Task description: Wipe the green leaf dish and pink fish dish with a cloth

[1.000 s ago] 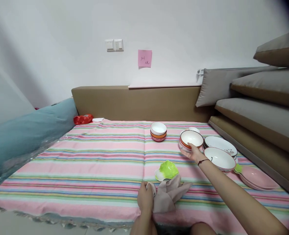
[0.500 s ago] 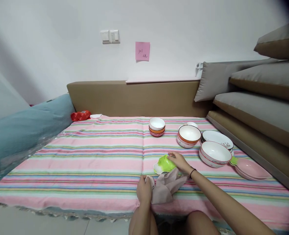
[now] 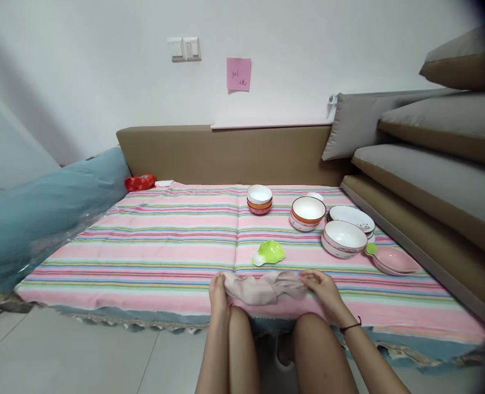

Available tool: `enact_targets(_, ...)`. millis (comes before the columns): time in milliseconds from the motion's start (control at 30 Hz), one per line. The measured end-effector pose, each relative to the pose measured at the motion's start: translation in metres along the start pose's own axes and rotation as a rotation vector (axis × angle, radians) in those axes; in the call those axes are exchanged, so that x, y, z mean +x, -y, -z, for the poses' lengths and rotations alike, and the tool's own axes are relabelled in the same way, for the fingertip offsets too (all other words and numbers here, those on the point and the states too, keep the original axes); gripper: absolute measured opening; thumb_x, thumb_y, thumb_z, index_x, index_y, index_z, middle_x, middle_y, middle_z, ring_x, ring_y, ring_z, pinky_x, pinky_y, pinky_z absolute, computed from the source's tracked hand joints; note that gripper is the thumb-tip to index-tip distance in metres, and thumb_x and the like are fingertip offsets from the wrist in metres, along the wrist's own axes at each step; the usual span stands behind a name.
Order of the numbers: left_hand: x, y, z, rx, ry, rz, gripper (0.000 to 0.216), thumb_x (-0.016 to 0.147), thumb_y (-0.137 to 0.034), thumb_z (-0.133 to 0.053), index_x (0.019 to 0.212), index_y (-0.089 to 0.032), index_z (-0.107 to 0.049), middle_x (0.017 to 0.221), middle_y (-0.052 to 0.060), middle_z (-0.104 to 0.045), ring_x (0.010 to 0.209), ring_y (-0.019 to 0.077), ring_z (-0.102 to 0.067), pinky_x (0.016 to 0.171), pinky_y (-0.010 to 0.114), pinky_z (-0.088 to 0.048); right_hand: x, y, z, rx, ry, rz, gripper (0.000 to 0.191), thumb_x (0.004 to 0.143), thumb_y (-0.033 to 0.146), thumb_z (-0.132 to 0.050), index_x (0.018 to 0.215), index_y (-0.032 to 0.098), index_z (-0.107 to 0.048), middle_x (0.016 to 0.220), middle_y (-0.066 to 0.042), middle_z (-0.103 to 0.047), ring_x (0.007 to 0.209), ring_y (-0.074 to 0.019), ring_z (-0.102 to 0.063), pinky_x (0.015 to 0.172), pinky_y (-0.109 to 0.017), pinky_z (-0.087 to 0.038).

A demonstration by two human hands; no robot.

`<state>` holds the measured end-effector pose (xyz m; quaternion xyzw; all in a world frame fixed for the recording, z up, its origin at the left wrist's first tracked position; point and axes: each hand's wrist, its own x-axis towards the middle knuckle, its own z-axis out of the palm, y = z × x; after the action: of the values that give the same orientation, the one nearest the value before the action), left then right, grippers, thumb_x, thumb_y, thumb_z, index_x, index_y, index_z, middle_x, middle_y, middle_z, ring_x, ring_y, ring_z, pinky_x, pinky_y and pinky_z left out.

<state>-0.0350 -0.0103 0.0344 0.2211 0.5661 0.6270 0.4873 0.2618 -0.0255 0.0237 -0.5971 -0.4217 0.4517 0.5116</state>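
A greyish-beige cloth [image 3: 259, 290] stretches between my two hands above the front edge of the striped cover. My left hand [image 3: 218, 293] pinches its left end, and my right hand [image 3: 322, 290] grips the right end, with a dark band round that wrist. Just beyond the cloth lies a green and white leaf-shaped dish [image 3: 269, 253], touched by neither hand.
Behind the dish stands a stack of small bowls [image 3: 259, 196]. To the right are more stacked bowls [image 3: 308, 210], a large white bowl [image 3: 344, 239], plates [image 3: 353, 218] and pink dishes [image 3: 394, 260]. Cushions [image 3: 427, 164] line the right side; a red package [image 3: 140, 183] lies back left.
My right hand has left the green dish and now holds the cloth's right end. The cloth, bunched before, is drawn out sideways. The view has tilted slightly down.
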Motion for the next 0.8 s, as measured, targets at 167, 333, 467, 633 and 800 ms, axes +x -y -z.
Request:
enact_targets(167, -0.024, -0.024, 0.008, 0.011, 0.145, 0.051, 0.021, 0.062, -0.031, -0.058, 0.076, -0.02, -0.046, 0.061, -0.005, -0.046, 0.052, 0.0094, -0.043, 0.052, 0.023, -0.035, -0.02, 0.017, 0.017, -0.028, -0.393, 0.096, 0.034, 0.059, 0.044, -0.07, 0.077, 0.016, -0.067, 0.083, -0.01, -0.069, 0.079, -0.0229, -0.063, 0.078, -0.036, -0.05)
enact_targets(333, -0.062, -0.066, -0.019, 0.107, 0.452, -0.107, 0.025, 0.066, -0.029, -0.061, 0.086, -0.017, -0.053, 0.065, -0.004, -0.049, 0.056, 0.0086, -0.042, 0.055, 0.021, -0.033, -0.064, 0.055, -0.027, -0.044, -0.001, 0.202, 0.042, 0.068, 0.038, -0.066, 0.105, 0.018, -0.066, 0.106, -0.011, -0.068, 0.099, -0.0259, -0.063, 0.087, -0.039, -0.05)
enact_targets(467, -0.097, -0.11, -0.041, 0.225, 0.72, -0.189, 0.019, 0.067, -0.022, -0.056, 0.085, -0.016, -0.059, 0.072, -0.001, -0.053, 0.063, 0.0105, -0.045, 0.058, 0.021, -0.035, -0.098, 0.096, -0.066, -0.114, 0.291, 0.466, 0.042, 0.07, 0.025, -0.068, 0.112, 0.023, -0.063, 0.115, -0.007, -0.065, 0.108, -0.0227, -0.059, 0.092, -0.037, -0.048)
enact_targets(633, -0.124, -0.153, -0.046, 0.447, 0.809, -0.356, 0.014, 0.073, -0.025, -0.055, 0.082, -0.015, -0.06, 0.072, 0.001, -0.052, 0.065, 0.0118, -0.044, 0.059, 0.022, -0.033, -0.114, 0.138, -0.065, -0.158, 0.17, 0.694, 0.009, 0.082, 0.023, -0.059, 0.075, 0.019, -0.064, 0.076, -0.003, -0.064, 0.074, -0.0158, -0.059, 0.067, -0.027, -0.047)
enact_targets(800, -0.129, -0.167, -0.046, 0.667, 1.003, -0.399, 0.021, 0.08, -0.033, -0.054, 0.086, -0.015, -0.064, 0.073, 0.001, -0.055, 0.066, 0.0126, -0.043, 0.06, 0.023, -0.032, -0.113, 0.165, -0.04, -0.198, 0.089, 0.752, 0.01, 0.085, 0.017, -0.049, 0.082, 0.019, -0.058, 0.082, -0.004, -0.059, 0.08, -0.0163, -0.057, 0.069, -0.026, -0.046)
